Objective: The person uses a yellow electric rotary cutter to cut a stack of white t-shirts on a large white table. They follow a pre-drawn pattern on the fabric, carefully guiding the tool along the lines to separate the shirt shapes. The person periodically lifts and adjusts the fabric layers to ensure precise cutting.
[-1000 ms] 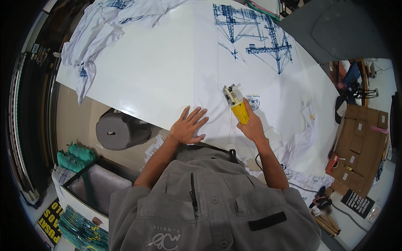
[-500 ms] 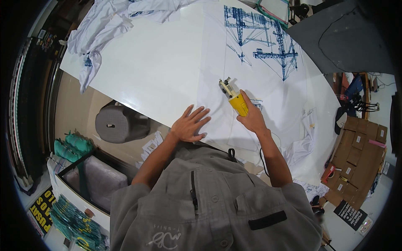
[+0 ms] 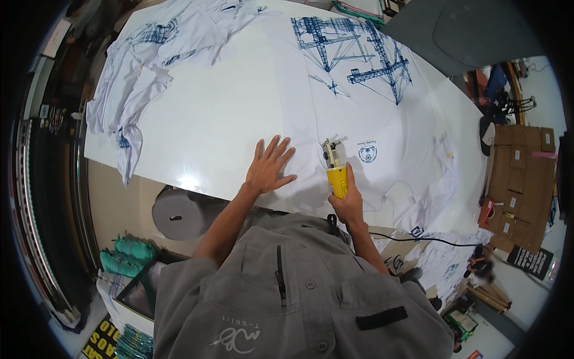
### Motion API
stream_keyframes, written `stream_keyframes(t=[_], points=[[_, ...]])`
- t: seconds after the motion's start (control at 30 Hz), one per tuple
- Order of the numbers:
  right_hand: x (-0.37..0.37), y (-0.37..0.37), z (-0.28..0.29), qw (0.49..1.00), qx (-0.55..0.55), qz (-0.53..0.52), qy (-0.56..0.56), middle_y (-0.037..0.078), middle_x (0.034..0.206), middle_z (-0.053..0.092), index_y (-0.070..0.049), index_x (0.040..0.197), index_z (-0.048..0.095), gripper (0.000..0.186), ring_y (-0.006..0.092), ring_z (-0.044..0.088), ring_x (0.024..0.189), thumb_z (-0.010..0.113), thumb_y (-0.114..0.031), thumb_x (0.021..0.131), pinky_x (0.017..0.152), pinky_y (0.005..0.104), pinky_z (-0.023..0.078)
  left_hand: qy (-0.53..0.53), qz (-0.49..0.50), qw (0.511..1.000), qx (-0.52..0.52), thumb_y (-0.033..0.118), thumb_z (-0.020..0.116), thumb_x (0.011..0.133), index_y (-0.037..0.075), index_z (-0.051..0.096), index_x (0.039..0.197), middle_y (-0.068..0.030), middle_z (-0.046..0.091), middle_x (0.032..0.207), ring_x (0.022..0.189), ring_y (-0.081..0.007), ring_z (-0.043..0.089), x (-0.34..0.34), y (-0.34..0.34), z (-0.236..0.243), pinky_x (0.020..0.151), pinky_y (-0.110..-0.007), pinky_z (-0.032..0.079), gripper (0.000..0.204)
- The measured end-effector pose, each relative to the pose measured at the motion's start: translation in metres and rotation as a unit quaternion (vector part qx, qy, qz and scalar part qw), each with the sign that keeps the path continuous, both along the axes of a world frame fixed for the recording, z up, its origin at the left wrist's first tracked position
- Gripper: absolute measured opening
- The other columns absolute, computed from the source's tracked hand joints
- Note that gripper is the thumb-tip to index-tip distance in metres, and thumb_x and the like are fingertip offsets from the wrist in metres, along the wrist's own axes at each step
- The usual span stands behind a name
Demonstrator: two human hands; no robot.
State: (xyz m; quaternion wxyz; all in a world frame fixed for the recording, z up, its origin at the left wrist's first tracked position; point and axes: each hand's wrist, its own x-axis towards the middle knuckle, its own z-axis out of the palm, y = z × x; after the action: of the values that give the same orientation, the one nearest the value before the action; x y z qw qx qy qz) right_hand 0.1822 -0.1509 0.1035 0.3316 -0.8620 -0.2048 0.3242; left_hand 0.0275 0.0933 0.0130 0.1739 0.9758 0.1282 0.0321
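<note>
since the earlier frame, the yellow power tool (image 3: pixel 336 178) has come down toward the person, and the small round badge (image 3: pixel 368 154) that it and the right hand partly covered now shows whole, just right of the tool. the left hand (image 3: pixel 267 172) has slid farther onto the table (image 3: pixel 209 107), away from the near edge. the view has shifted too.

the left hand lies palm down in the middle of the frame, by the left edge of a white cloth (image 3: pixel 376 122), its fingers spread wide and its thumb pointing right; it grips nothing. the right hand (image 3: pixel 348 203), just right of centre, is wrapped around the yellow body of the tool. the tool's pale metal head points up the frame, over the cloth.

the cloth covers the right half of the table, with a blue drawing of crane towers (image 3: pixel 385 73) across its upper part. more white cloth (image 3: pixel 122 90) lies crumpled at the upper left. a black cord (image 3: pixel 430 240) runs from near the right forearm toward the lower right. a grey stool (image 3: pixel 177 214) stands below the table edge at left, green bundles (image 3: pixel 128 251) sit at the lower left, and flattened brown cardboard (image 3: pixel 517 179) stands at the right.
</note>
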Motion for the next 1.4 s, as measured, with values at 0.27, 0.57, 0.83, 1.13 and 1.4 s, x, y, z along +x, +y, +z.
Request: stream_keyframes(t=[0.27,0.57,0.83,1.13,1.4], points=[[-0.003,0.016,0.000,0.999,-0.019,-0.015,-0.024,0.027,0.143,0.064,-0.016,0.171,0.023,0.105,0.0484,0.064,0.125,0.071,-0.013,0.077,0.103,0.0492,0.053,0.001,0.007,1.000,-0.025,0.069,0.065,0.092,0.016,0.050,0.158,-0.0089,0.034,0.172,0.162,-0.0333,0.025,0.000,0.000,0.005,0.126,-0.071,0.015,0.086],[0.004,0.034,0.002,0.999,-0.028,-0.008,-0.033,0.027,0.141,0.065,-0.018,0.171,0.022,0.105,0.0484,0.065,0.124,0.070,-0.014,0.078,0.103,0.0508,0.053,0.002,0.006,1.000,-0.025,0.067,0.067,0.091,0.014,0.051,0.156,-0.0104,0.037,0.171,0.161,-0.0344,0.027,0.001,0.002,0.005,0.125,-0.072,0.016,0.085],[0.016,0.056,0.004,0.999,-0.053,-0.011,-0.007,0.026,0.138,0.067,-0.018,0.172,0.020,0.105,0.0488,0.066,0.123,0.070,-0.012,0.080,0.102,0.0511,0.053,-0.003,0.004,0.999,-0.039,0.065,0.069,0.088,0.013,0.052,0.155,-0.0118,0.038,0.170,0.160,-0.0348,0.029,0.001,0.002,0.006,0.124,-0.072,0.018,0.087],[0.043,0.104,0.006,0.999,-0.029,-0.003,-0.037,0.028,0.131,0.070,-0.019,0.171,0.020,0.104,0.0496,0.068,0.119,0.070,-0.012,0.081,0.100,0.0506,0.055,0.063,-0.003,0.997,-0.044,0.072,0.060,0.093,0.017,0.048,0.161,-0.0081,0.029,0.175,0.163,-0.0299,0.021,0.002,0.004,0.010,0.129,-0.068,0.013,0.088],[0.078,0.152,-0.001,0.997,-0.048,0.002,-0.053,0.027,0.132,0.071,-0.021,0.172,0.020,0.106,0.0480,0.069,0.119,0.073,-0.017,0.080,0.101,0.0501,0.056,0.038,-0.004,0.997,-0.074,0.068,0.066,0.090,0.016,0.046,0.161,-0.0096,0.029,0.175,0.163,-0.0324,0.021,0.000,0.005,0.003,0.129,-0.069,0.012,0.090]])
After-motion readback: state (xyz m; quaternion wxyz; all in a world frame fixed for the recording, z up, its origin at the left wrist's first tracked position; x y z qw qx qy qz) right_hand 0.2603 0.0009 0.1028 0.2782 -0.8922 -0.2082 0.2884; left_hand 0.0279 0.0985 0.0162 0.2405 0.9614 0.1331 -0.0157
